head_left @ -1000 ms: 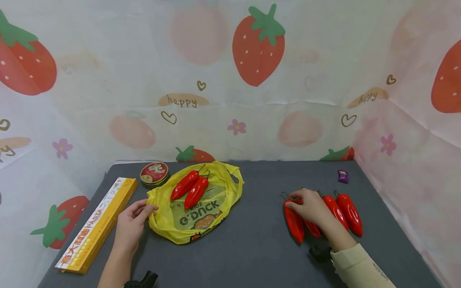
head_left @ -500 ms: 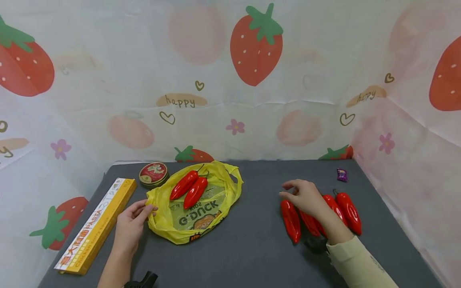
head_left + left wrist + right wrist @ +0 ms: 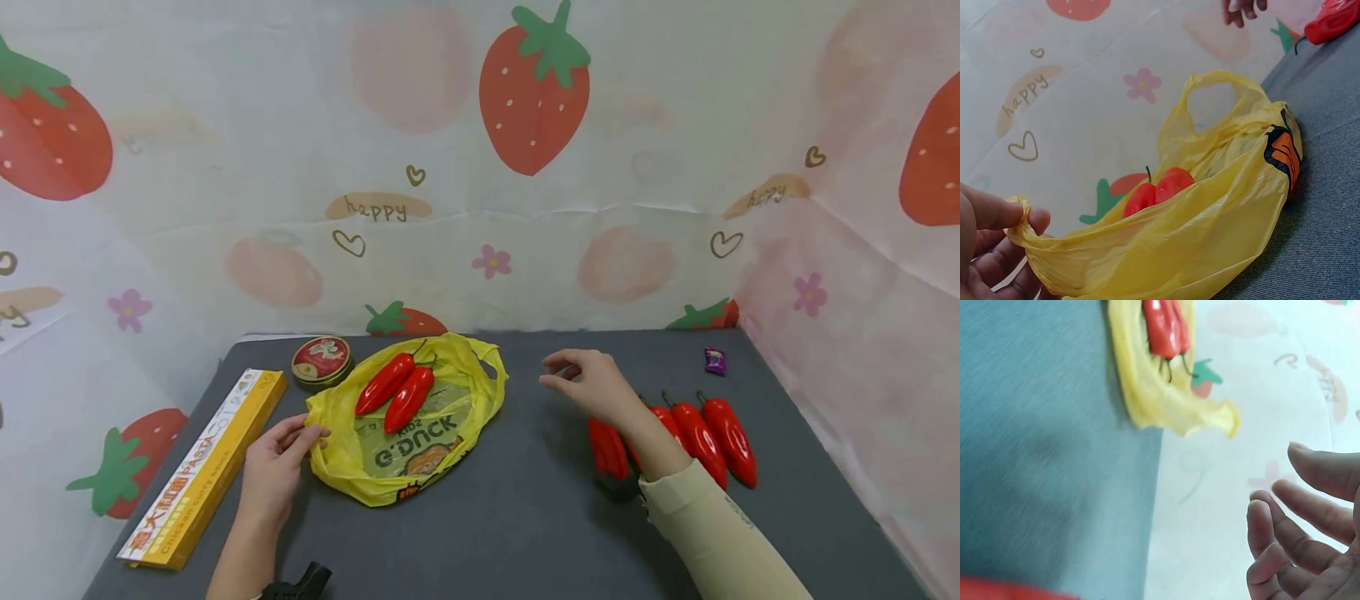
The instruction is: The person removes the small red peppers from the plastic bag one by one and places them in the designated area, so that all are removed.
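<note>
My left hand (image 3: 273, 467) pinches the left edge of a yellow plastic bag (image 3: 341, 479) between thumb and fingers; the left wrist view shows the gathered film (image 3: 1022, 228) there. Inside the bag lie two glossy red chili peppers (image 3: 408, 400). To the bag's right, my right hand (image 3: 592, 383) hovers over the table with nothing in it. Its fingers (image 3: 1300, 540) are spread and loosely bent in the right wrist view. Below and behind that hand rest several more red chili peppers (image 3: 697, 437), some partly hidden by the wrist and sleeve.
A long yellow and white pasta box (image 3: 202, 475) lies along the left side of the grey table (image 3: 480, 533). Behind it sits a round red-topped tin (image 3: 322, 362) close to the bag. A small purple packet (image 3: 715, 361) lies at the back right.
My right hand has lifted off the peppers on the right and moved left toward the bag, with nothing in it. The left hand keeps its hold on the bag's edge.
</note>
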`<state>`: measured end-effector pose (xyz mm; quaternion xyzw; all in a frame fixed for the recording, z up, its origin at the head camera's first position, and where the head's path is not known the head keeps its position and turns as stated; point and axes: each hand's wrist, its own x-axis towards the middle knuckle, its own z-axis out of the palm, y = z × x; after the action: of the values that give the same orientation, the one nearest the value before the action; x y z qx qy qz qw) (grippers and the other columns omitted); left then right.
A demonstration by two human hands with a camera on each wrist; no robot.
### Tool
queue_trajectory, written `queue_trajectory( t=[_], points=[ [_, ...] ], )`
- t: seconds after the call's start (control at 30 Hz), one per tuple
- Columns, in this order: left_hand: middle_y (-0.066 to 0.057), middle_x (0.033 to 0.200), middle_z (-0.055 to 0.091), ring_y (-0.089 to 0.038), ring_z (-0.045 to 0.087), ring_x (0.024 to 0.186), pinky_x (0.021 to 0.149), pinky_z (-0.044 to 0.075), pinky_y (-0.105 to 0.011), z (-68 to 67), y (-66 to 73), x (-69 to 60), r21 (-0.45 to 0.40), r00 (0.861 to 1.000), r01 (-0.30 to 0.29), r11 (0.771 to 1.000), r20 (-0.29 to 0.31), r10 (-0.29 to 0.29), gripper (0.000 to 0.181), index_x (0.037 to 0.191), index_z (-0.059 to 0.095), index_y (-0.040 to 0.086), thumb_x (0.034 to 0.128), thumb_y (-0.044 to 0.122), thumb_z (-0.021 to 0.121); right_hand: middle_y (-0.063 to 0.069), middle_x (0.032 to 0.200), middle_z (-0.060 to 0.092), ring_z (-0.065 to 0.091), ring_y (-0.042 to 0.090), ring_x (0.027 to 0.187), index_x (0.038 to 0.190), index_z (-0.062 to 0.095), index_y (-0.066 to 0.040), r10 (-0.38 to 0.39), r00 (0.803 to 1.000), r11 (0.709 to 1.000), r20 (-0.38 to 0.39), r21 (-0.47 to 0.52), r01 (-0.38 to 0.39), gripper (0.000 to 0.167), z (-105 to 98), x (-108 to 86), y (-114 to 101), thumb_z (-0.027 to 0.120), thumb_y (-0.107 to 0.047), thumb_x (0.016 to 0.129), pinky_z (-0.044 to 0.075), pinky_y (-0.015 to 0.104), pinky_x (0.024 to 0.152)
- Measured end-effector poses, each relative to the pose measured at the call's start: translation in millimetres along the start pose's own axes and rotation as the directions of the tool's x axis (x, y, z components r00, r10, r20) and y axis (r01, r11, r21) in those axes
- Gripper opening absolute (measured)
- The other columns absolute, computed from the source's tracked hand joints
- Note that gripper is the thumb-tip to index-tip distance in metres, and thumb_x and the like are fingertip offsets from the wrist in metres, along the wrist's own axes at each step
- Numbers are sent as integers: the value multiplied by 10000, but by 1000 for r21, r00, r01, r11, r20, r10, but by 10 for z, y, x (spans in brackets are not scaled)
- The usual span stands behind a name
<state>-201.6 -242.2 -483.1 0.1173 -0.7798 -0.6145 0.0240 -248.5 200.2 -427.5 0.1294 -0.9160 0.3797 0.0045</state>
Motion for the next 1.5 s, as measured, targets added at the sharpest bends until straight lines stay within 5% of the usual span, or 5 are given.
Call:
queue_trajectory(
  t=[0.63,0.9,1.13,1.37,1.5],
  points=[
    [169,972,715,-22,625,955,843,506,-123,-45,7,-14,-7,999,-34,999,17,35,466,1365,566,44,1028,365,579,64,1044,745,698,195,907,1224,705,-86,-79,997,983,-18,163,81,314,518,584,-594,708,-256,961,569,359,784],
    [145,998,716,-40,609,960,850,506,-127,-40,11,-26,12,999,-36,999,17,36,455,1359,579,55,1026,366,581,96,1080,735,710,242,866,1236,690,-91,3,995,966,96,259,-28,298,839,815,-708,675,-247,983,597,420,800],
    [140,998,719,-64,607,976,870,510,-142,-43,-8,-23,14,1000,-18,1000,2,18,445,1352,589,78,1025,379,581,175,1180,679,668,408,1083,1270,650,-2,85,976,886,201,434,-167,352,1114,989,-794,680,-192,976,565,521,907],
    [143,991,720,-63,606,969,872,513,-152,-57,-18,-26,14,1000,-28,1000,4,28,436,1346,587,67,1029,366,578,158,1186,652,681,379,1052,1193,685,-9,233,956,843,176,453,-289,342,1361,1130,-812,738,-230,938,581,489,880],
    [145,987,719,-63,609,961,859,514,-142,-68,-12,-26,4,999,-40,999,6,40,447,1344,588,57,1026,371,581,66,941,641,682,300,807,1114,666,-37,320,938,855,130,387,-346,337,1472,1189,-814,760,-295,917,582,391,740]
  ],
)
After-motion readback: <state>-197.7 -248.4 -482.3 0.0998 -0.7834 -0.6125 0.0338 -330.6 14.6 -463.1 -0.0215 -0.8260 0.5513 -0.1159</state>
